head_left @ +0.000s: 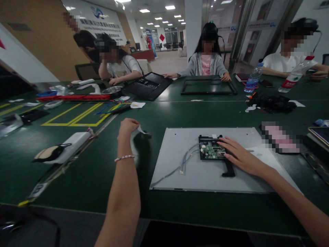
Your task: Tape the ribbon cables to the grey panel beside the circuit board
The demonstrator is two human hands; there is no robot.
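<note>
So the green circuit board [212, 152] sits in its black bracket [229, 168] on a flat pale panel [174, 144], right of centre on the near side of the tabletop [84, 185]. Panel's lying flat, I'd guess to give the board a level bed. Right hand [238, 154] is loosely spread, fingers over the bracket's right end, probably to steady it, though I can't tell how hard it presses, if at all. Left hand [130, 126] has a narrow pinch on a thin pale strip [141, 130], out left of the panel, maybe so it's clear of the grey cables [184, 159] trailing left off the board
</note>
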